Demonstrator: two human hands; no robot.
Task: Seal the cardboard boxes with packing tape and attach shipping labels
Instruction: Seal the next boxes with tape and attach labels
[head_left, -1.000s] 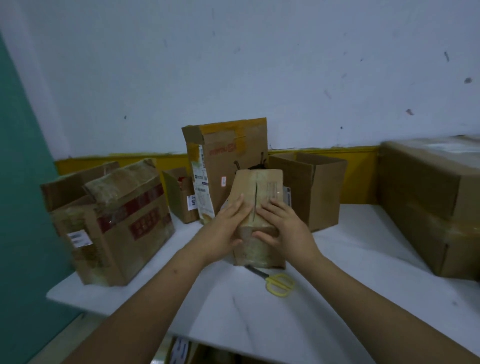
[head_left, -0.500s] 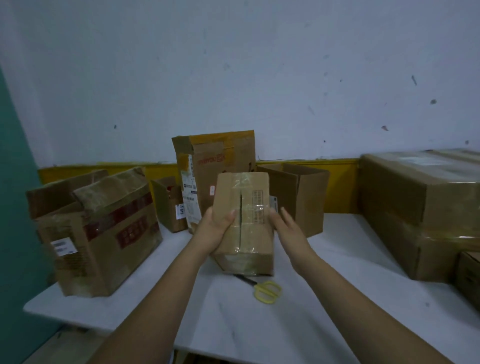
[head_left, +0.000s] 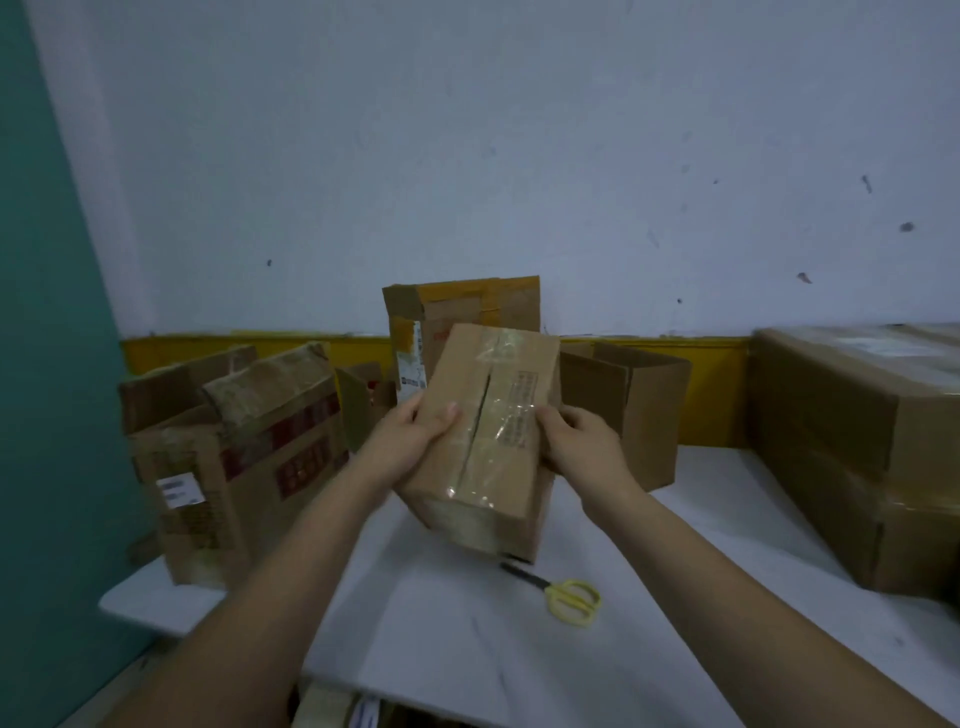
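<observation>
A small cardboard box (head_left: 488, 436) with clear tape along its centre seam is held tilted above the white table (head_left: 467, 649). My left hand (head_left: 410, 441) grips its left side, thumb lying on the top face. My right hand (head_left: 582, 441) grips the right side, thumb at the top edge and fingers behind. The seam between the two top flaps shows a dark gap under the tape. No tape roll or loose label is in view.
Yellow-handled scissors (head_left: 566, 597) lie on the table just below the box. Worn boxes (head_left: 244, 457) stand at the left, a tall labelled box (head_left: 467, 312) and an open box (head_left: 634, 410) behind, a large taped box (head_left: 862, 447) at the right.
The small box has been lifted off the table and tilted to the right. Both hands shifted from its top face to its sides.
</observation>
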